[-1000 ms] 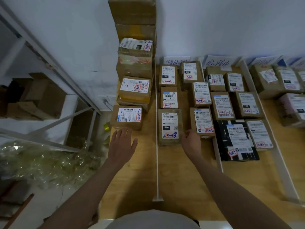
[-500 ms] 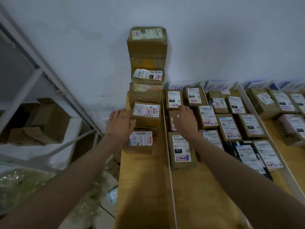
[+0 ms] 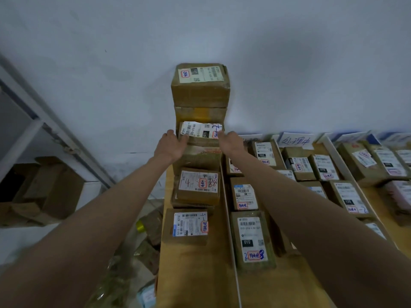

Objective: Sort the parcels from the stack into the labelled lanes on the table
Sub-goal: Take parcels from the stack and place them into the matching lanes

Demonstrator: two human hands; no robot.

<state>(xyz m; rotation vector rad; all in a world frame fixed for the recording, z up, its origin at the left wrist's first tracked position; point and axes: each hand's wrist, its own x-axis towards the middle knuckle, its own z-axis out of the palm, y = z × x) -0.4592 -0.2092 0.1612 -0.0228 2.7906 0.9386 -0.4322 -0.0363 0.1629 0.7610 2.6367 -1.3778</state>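
Parcel sorting room, labelled cardboard parcels [image 3: 252, 238] in lanes on a wooden table [image 3: 195, 274], white dividers [image 3: 231, 230], handwritten lane signs [image 3: 297, 140] at 1 o'clock, metal shelving [image 3: 44, 121] at 9 o'clock

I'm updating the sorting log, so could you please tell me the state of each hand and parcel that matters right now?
Left hand: on the left side of the labelled parcel.
Right hand: on that parcel's right side.
Labelled parcel: mid-stack, two boxes on top of it.
Top box: upright, label up.
Stack: standing against the wall.
First lane: holds several parcels.
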